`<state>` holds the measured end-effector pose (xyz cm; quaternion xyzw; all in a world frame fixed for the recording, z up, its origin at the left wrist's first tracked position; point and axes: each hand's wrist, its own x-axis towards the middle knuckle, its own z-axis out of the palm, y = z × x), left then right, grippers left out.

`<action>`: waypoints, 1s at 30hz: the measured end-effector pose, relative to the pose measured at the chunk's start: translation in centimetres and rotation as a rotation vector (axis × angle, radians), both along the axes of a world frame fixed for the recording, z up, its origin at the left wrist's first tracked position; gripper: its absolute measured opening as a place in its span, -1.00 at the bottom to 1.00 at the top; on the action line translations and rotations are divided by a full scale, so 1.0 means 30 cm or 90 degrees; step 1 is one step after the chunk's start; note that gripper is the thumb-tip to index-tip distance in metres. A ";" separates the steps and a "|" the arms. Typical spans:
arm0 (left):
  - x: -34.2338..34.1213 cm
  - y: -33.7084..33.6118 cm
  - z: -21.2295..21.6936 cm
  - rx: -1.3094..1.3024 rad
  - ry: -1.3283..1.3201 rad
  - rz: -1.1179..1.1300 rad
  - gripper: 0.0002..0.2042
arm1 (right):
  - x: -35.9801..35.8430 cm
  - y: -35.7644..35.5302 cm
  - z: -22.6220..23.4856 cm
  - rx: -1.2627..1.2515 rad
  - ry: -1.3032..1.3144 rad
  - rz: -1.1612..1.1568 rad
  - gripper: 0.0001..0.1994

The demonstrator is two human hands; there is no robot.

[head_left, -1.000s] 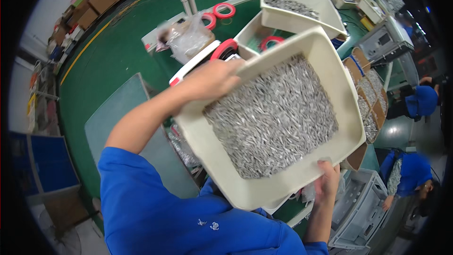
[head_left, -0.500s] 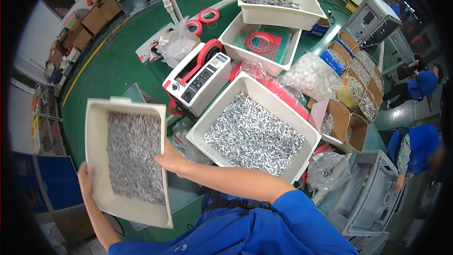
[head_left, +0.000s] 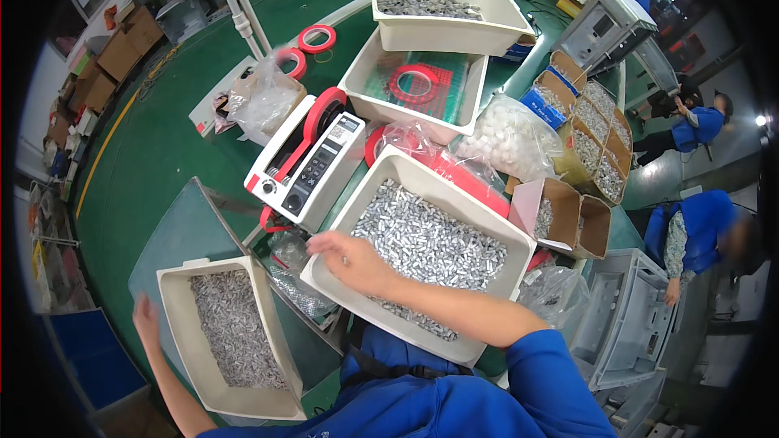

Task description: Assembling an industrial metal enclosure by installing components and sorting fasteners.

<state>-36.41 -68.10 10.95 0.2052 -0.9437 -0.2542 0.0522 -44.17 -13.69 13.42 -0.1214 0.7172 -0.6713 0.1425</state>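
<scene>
A cream plastic tub point(head_left: 264, 300) of small grey metal pieces point(head_left: 235, 332) rests on the table at the lower left. My left hand point(head_left: 147, 322) is just beyond its left rim, fingers extended and seemingly free of the tub. With fingers stretched leftward, my right hand point(head_left: 355, 264) hovers over the left corner of a second cream tub point(head_left: 418, 178). Shiny silver metal cylinders point(head_left: 438, 239) fill that tub; my right forearm crosses above and hides some. Both hands hold nothing.
A white tape dispenser point(head_left: 324, 158) stands behind the second tub, with stacked tubs point(head_left: 442, 32) farther back. A bag of white pieces point(head_left: 511, 138) and cardboard boxes point(head_left: 560, 215) lie to the right. A co-worker in blue point(head_left: 698, 227) touches a grey housing point(head_left: 625, 316).
The left tub, held in both hands before, now sits lower on the table, released. My right hand has moved right and up, over the second tub. The view has shifted slightly.
</scene>
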 end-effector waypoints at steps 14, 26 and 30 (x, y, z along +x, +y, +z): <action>-1.292 1.992 -0.017 0.631 -0.190 -0.179 -0.61 | 0.102 0.483 -0.009 -0.035 -0.183 -0.277 -0.80; -1.558 2.025 -0.435 0.163 -0.307 -0.284 -0.43 | 0.198 0.597 -0.139 -0.139 -0.319 -0.375 -0.79; -1.474 2.095 -0.268 0.242 -0.326 -0.237 -0.50 | 0.181 0.609 -0.168 -0.169 -0.325 -0.371 -0.79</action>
